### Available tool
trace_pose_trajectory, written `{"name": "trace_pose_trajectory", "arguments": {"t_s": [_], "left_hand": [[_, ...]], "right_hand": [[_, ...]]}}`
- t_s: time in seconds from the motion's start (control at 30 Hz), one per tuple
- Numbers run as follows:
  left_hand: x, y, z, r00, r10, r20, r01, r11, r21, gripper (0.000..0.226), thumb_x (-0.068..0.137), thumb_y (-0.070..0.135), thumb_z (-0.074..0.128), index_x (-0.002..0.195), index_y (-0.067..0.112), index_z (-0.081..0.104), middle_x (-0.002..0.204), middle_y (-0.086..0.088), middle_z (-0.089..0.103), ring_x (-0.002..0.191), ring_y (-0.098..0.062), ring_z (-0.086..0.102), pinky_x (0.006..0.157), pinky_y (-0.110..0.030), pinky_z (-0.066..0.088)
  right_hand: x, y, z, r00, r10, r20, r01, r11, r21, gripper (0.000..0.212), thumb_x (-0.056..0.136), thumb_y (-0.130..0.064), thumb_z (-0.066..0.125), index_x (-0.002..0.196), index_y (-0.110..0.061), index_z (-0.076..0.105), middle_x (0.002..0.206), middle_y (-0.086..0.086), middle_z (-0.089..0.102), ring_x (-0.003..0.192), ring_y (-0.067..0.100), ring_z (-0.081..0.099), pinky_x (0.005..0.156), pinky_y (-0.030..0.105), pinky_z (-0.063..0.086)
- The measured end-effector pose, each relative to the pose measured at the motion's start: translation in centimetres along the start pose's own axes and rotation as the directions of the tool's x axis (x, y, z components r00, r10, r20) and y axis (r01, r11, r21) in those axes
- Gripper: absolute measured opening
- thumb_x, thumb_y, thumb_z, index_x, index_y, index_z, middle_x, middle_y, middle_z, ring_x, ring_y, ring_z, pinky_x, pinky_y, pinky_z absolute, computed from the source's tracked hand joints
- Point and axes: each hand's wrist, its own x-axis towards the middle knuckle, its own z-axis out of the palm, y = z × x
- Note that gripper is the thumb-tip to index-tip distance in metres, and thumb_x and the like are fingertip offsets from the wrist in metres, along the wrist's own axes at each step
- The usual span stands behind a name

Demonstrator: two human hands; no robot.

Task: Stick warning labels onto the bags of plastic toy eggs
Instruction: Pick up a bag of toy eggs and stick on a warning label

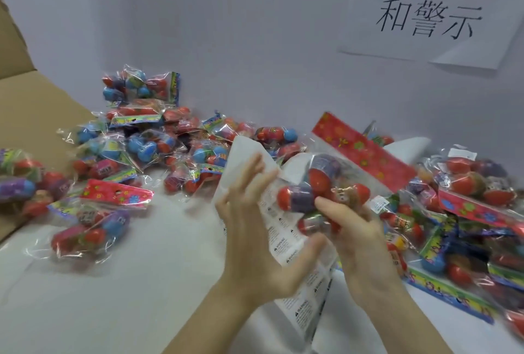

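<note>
Head view: right hand (360, 229) gripping a bag of toy eggs (326, 183) with red header card, held above the white table (141, 282). Left hand (252, 240) with fingers spread and relaxed, thumb pressing the label sheet (280, 229) beside the bag. More egg bags (147, 138) heaped behind and right, cardboard box (31, 104) left, paper sign (431, 13) on wall.

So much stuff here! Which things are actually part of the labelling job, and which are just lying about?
Part of the job:
- bag of toy eggs, gripped by the right hand
- sheet of warning labels, against the left hand
- piled egg bags, left and right

Just lying about:
- cardboard box
- paper sign on the wall
</note>
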Motion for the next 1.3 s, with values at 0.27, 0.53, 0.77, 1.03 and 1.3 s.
{"name": "trace_pose_trajectory", "arguments": {"t_s": [0.27, 0.53, 0.77, 1.03, 1.3], "left_hand": [[1.6, -0.1, -0.8, 0.707, -0.555, 0.439, 0.706, 0.586, -0.397, 0.039, 0.065, 0.05, 0.062, 0.076, 0.014, 0.071, 0.073, 0.004, 0.067, 0.07, -0.007, 0.062, 0.062, -0.015, 0.048], [1.8, 0.7, -0.7, 0.688, -0.612, 0.389, 0.724, 0.55, -0.415, 0.034, 0.055, 0.043, 0.076, 0.075, 0.017, 0.067, 0.06, 0.006, 0.067, 0.056, -0.003, 0.064, 0.048, -0.013, 0.046], [1.8, 0.7, -0.6, 0.681, -0.657, 0.323, 0.724, 0.541, -0.428, 0.049, 0.046, 0.051, 0.066, 0.08, 0.016, 0.066, 0.062, 0.006, 0.069, 0.055, -0.005, 0.066, 0.047, -0.015, 0.048], [1.5, 0.5, -0.3, 0.617, -0.674, 0.406, 0.771, 0.416, -0.482, 0.03, 0.058, 0.033, 0.066, 0.078, 0.01, 0.069, 0.069, 0.001, 0.07, 0.062, -0.008, 0.064, 0.053, -0.017, 0.05], [1.4, 0.6, -0.3, 0.645, -0.719, 0.258, 0.754, 0.545, -0.367, 0.055, 0.069, 0.054, 0.067, 0.11, 0.018, 0.065, 0.099, 0.006, 0.071, 0.084, -0.002, 0.067, 0.069, -0.021, 0.053]], "right_hand": [[0.1, -0.8, -0.8, 0.982, 0.03, 0.188, 0.007, 0.981, -0.193, 0.028, 0.053, -0.011, 0.074, 0.081, -0.007, 0.074, 0.08, 0.014, 0.073, 0.077, 0.03, 0.07, 0.065, 0.029, 0.055], [0.0, -1.1, -0.3, 0.998, -0.056, -0.014, 0.051, 0.97, -0.238, 0.082, 0.034, -0.036, 0.081, 0.111, -0.02, 0.056, 0.076, 0.008, 0.074, 0.072, 0.023, 0.071, 0.066, 0.027, 0.055], [-0.6, -1.0, 0.6, 0.975, -0.217, -0.046, 0.205, 0.961, -0.186, 0.063, 0.043, -0.03, 0.079, 0.102, -0.025, 0.058, 0.068, 0.007, 0.073, 0.056, 0.023, 0.069, 0.055, 0.023, 0.054], [0.2, -1.5, -0.6, 0.987, -0.122, 0.102, 0.131, 0.987, -0.093, 0.061, 0.056, -0.011, 0.077, 0.114, -0.015, 0.058, 0.086, 0.005, 0.072, 0.072, 0.015, 0.067, 0.057, 0.021, 0.052], [-0.3, -1.0, 0.3, 0.961, -0.27, -0.054, 0.259, 0.954, -0.151, 0.068, 0.045, -0.029, 0.077, 0.11, -0.021, 0.06, 0.083, -0.005, 0.074, 0.071, 0.005, 0.07, 0.055, 0.01, 0.049]]}}
